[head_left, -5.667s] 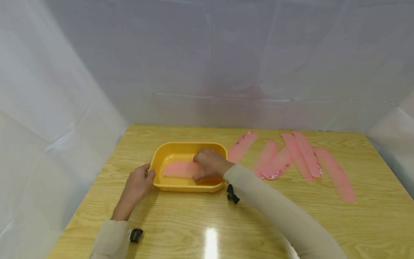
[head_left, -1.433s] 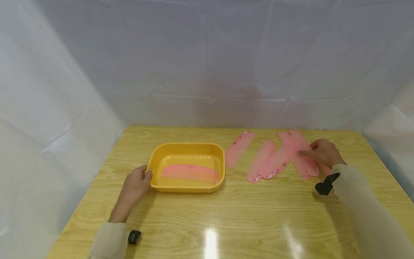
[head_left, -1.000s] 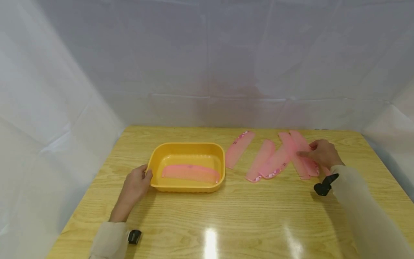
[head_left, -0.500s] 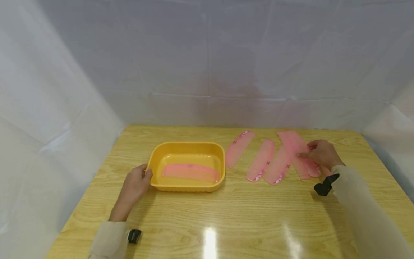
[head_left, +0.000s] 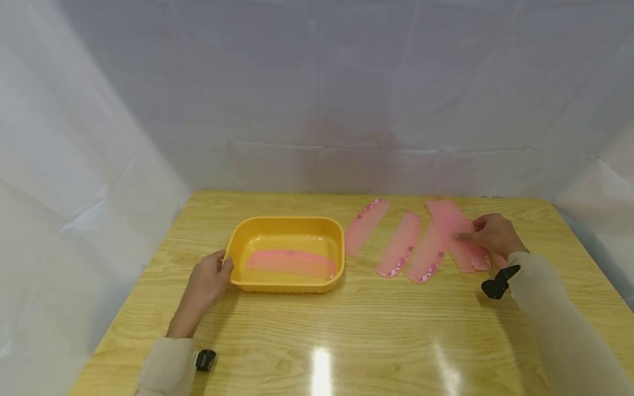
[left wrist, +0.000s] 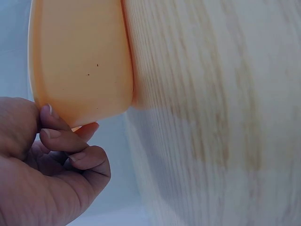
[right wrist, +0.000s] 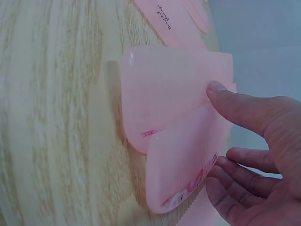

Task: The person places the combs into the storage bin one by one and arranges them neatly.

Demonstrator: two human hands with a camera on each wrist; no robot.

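My left hand (head_left: 205, 286) grips the left end of a yellow plastic basin (head_left: 292, 288), with thumb and fingers at its rim. Inside the basin lies one pink comb (head_left: 292, 265), its curved back facing away. Over on the right, my right hand (head_left: 497, 236) pinches a pink comb with a flower print (right wrist: 176, 174), thumb on its face and fingers along its printed edge. That comb overlaps another pink comb (right wrist: 160, 89). A further comb (right wrist: 200, 212) shows partly under the fingers.
Left of the right hand, pink combs lie side by side: one near the basin (head_left: 367, 226), one in the middle (head_left: 400, 247) and one beside the overlapping pair (head_left: 426, 257). The wooden table (head_left: 386, 330) meets pale sheeting (head_left: 317, 110) behind and at the sides.
My right hand has left the basin, where a comb now lies released, and gone right to the other combs. Lately two middle combs have turned to lie parallel, and the overlapping pair has drawn closer together.
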